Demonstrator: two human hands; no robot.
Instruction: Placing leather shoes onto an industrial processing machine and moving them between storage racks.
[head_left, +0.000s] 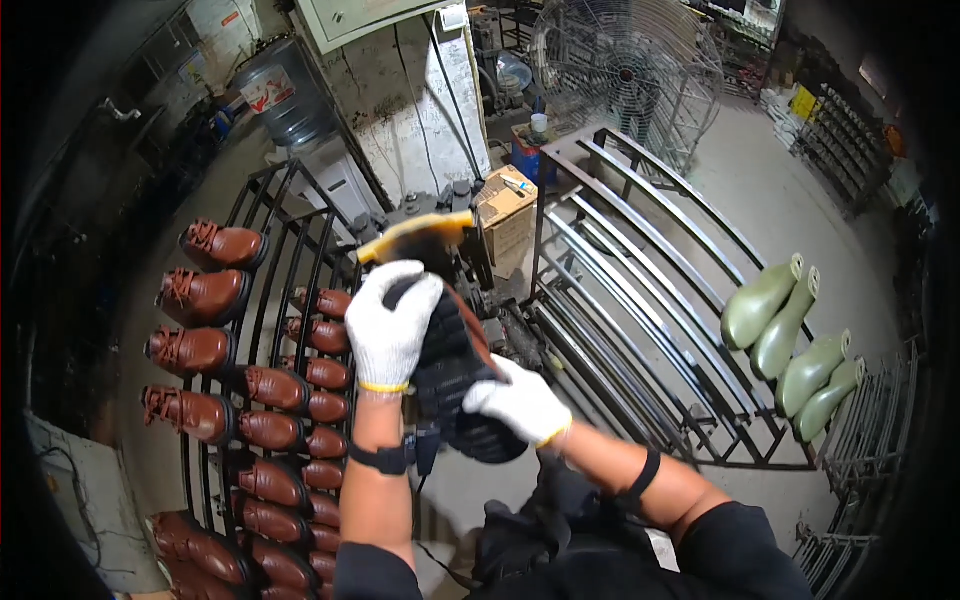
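Note:
A brown shoe (470, 327) with a thick black treaded sole (447, 385) is held up in front of me, sole turned toward me. My left hand (393, 325), in a white knit glove, has its fingers curled over the sole's upper left edge. Lower on the right, my gloved right hand (525, 402) grips the shoe with the thumb pressed on the tread. Just beyond the shoe is a blurred dark piece with a yellow edge (415, 235), on or near a dark machine (455, 200). Whether the shoe touches it I cannot tell.
A black rack (275, 215) on my left carries rows of brown lace-up shoes (190, 350). On the right, a metal rack (650, 290) bears several green shoe lasts (770, 310). A carton (507, 208), a large caged fan (625, 75) and a water dispenser (330, 185) stand farther back.

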